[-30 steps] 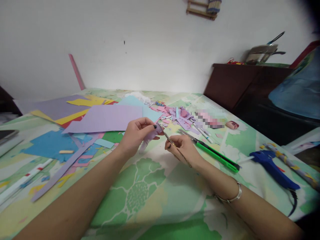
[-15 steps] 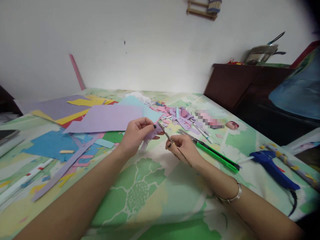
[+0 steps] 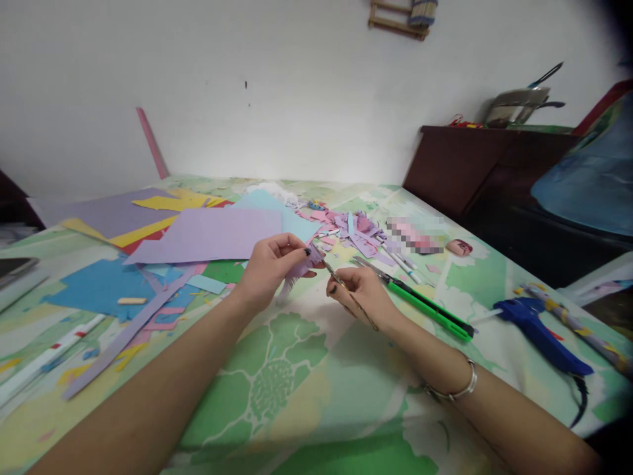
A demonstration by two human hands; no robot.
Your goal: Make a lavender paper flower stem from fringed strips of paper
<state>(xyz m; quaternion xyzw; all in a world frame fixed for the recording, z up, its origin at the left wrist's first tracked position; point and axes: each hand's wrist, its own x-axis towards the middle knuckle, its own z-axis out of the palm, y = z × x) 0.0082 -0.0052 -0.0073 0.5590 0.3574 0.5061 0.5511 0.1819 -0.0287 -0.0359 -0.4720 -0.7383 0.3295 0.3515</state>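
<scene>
Pinched in my left hand [image 3: 271,267] is a light purple paper strip [image 3: 295,269], its lower edge cut into a fine fringe. My right hand [image 3: 364,293] is closed round a pair of slim metal scissors [image 3: 341,282]. The blades point up and left and meet the strip's right end, close to my left fingertips. Part of the strip is hidden behind my left fingers. Just right of my right hand lies a green utility knife [image 3: 430,307] with its blade out.
Purple paper sheets [image 3: 212,232] and a blue sheet [image 3: 99,287] lie at left with scraps. Paper cuttings [image 3: 359,231] are heaped behind my hands. At right are a blue glue gun [image 3: 544,336] and a wrapped stick [image 3: 576,326]. A long purple strip [image 3: 126,336] lies at front left.
The scissor blades have shifted slightly at the strip's right end, and my right hand has moved very slightly left. My left hand holds the strip in almost the same place.
</scene>
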